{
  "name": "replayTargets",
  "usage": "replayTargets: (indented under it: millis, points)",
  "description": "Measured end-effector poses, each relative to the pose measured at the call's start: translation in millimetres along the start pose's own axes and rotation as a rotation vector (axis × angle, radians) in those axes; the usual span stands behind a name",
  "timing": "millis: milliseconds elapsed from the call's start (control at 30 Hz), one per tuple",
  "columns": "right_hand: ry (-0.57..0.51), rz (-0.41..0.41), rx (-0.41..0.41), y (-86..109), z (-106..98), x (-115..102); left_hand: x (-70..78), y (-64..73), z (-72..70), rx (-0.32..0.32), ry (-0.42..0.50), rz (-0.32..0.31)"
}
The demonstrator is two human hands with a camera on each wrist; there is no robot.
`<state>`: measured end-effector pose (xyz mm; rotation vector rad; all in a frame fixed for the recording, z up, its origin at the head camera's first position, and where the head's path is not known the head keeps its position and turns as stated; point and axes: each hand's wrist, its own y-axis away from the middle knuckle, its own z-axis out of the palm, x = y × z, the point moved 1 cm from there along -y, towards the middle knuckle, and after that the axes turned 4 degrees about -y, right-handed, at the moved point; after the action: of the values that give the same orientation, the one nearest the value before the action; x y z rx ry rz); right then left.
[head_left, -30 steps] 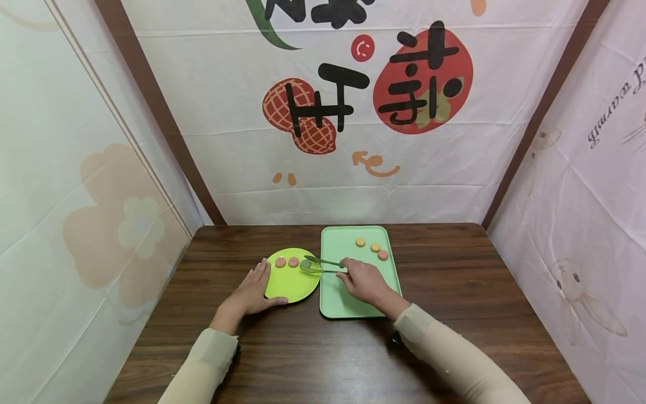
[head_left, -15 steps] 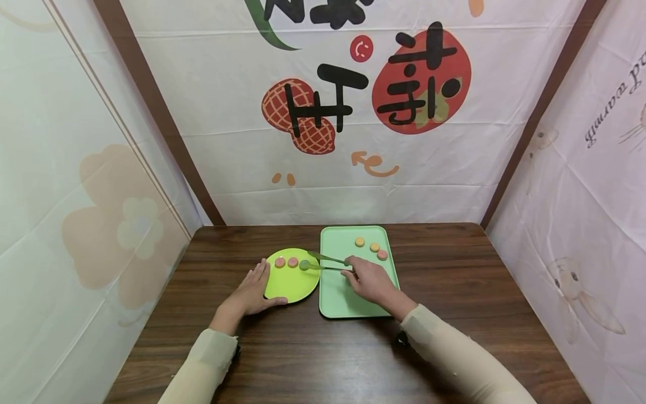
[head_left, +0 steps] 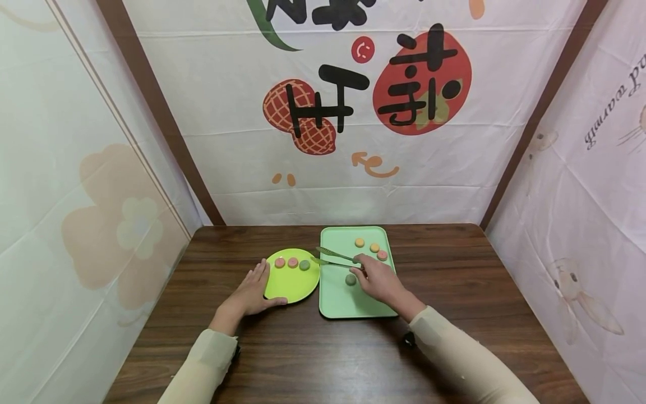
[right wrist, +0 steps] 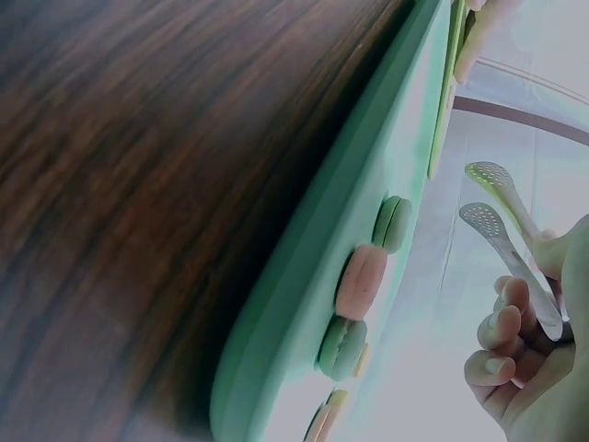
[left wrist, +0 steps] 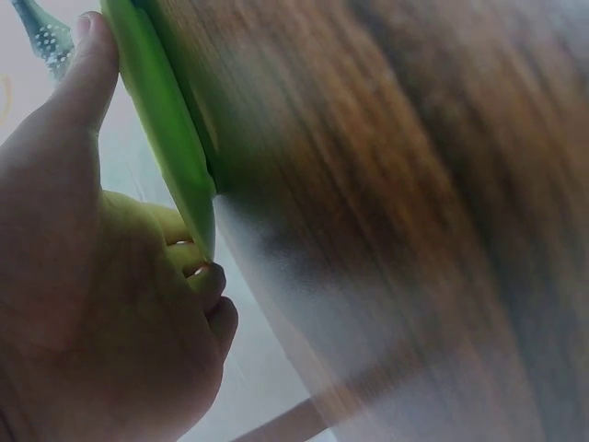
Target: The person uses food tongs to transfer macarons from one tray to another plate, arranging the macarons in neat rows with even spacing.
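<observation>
My left hand (head_left: 250,292) rests at the left rim of a lime-green plate (head_left: 287,289), fingers straight along it and thumb at the front rim. Two pink macarons (head_left: 286,262) and a green macaron (head_left: 305,265) lie in a row on the plate. My right hand (head_left: 375,276) holds green tongs (head_left: 337,255) over the mint tray (head_left: 335,306). Between the perforated ends of the tongs, seen apart in the right wrist view, there is nothing. Just left of the right hand's underside, another green macaron (head_left: 350,279) sits on the tray.
Two yellow macarons (head_left: 367,244) and a pink one (head_left: 382,255) lie at the tray's back right. More macarons (right wrist: 361,281) show in the right wrist view, partly hidden from above by the hand. Plate and tray stand side by side on a dark wooden table (head_left: 282,348).
The tongs have drawn back rightward from the plate, leaving the green macaron beside the pink ones. A green macaron on the tray has come out from behind my right hand. My left hand stays put.
</observation>
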<state>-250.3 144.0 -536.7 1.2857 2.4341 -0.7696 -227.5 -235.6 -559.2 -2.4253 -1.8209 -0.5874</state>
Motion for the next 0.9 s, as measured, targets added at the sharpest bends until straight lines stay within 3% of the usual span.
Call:
replayTargets:
  millis: [233, 467, 900]
  points:
    - [-0.034, 0.06, 0.013, 3.0, -7.2, 6.6, 0.0, -0.3, -0.3, 0.008, 0.003, 0.005]
    - [-0.029, 0.073, 0.065, 8.0, -14.4, 16.3, -0.2, -1.1, -0.6, 0.009, 0.003, 0.013]
    - [-0.043, 0.122, 0.081, 15.9, -27.7, 29.8, -0.3, 1.4, 0.5, 0.01, 0.013, 0.003]
